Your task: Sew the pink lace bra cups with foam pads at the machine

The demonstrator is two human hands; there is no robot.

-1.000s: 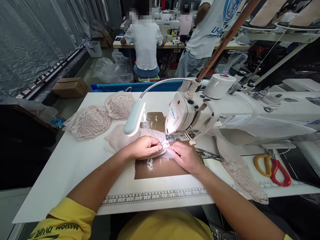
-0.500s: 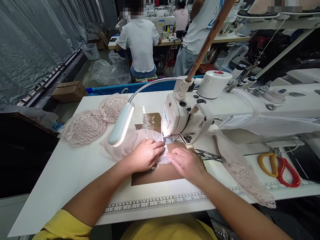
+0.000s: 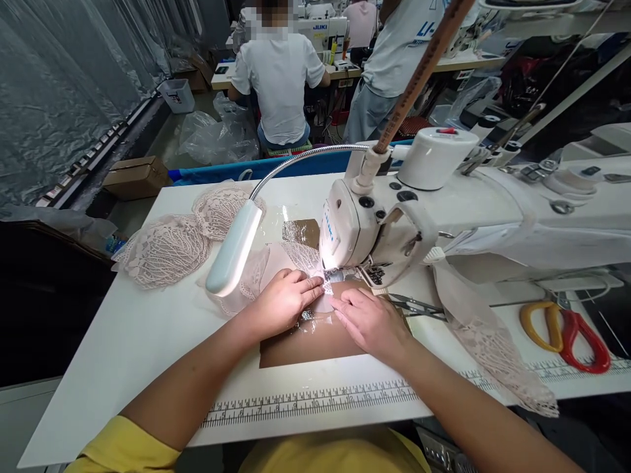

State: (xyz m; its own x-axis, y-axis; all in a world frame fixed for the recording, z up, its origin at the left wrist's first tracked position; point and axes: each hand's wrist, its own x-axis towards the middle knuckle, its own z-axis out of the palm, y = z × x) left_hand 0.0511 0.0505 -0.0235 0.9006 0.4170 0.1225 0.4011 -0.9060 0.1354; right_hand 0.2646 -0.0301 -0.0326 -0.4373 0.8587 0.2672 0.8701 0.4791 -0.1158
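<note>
My left hand [image 3: 283, 299] lies flat, fingers together, pressing a pale pink lace piece [image 3: 296, 257] just left of the needle of the white sewing machine [image 3: 374, 230]. My right hand [image 3: 369, 320] rests flat on the same lace in front of the presser foot, fingertips pointing at the needle. The lace runs back under the machine head and out to the left beneath a white gooseneck lamp [image 3: 231, 253]. A brown sheet [image 3: 315, 345] lies under both hands.
Two finished lace cups [image 3: 167, 246] sit at the table's back left. More lace [image 3: 493, 341] hangs off the right front. Small snips [image 3: 414, 305] and yellow-red scissors [image 3: 562, 328] lie right of the machine. Two people work at tables behind; a cardboard box [image 3: 135, 176] sits on the floor.
Both hands have slid forward with the lace, closer to the needle. Less lace shows in front of the presser foot. The view has shifted slightly.
</note>
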